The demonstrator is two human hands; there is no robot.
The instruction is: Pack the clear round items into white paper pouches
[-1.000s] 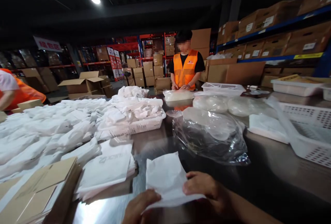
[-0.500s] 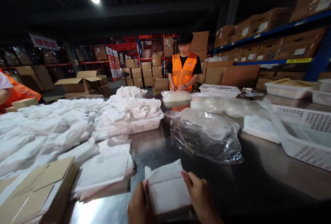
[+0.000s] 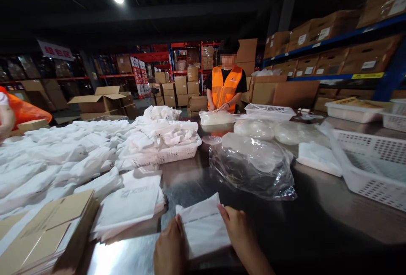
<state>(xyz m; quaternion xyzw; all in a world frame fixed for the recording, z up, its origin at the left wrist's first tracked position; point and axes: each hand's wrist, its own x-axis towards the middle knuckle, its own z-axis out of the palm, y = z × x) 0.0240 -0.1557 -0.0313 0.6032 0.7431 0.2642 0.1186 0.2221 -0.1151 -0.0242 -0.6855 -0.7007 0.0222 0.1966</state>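
Near the table's front edge, a white bag is held up between my two hands, its top edge tilted. My left hand is closed on the bag's left side, thumb at the upper corner. On the right side, my right hand grips it with the thumb on the near face. What the bag contains is hidden. Left of my hands lies a stack of flat white bags with faint print. Beside that stack are folded brown cardboard sheets.
A white basket heaped with white packets stands beside a large packet pile. Clear plastic bags lie ahead. Another white basket is at right. A co-worker in an orange vest handles a plastic bag across the table.
The white bag's upper part has been straightened, and the fold line across its face now sits higher. My hands have stayed at its sides. At far left, another person's arm has shifted.
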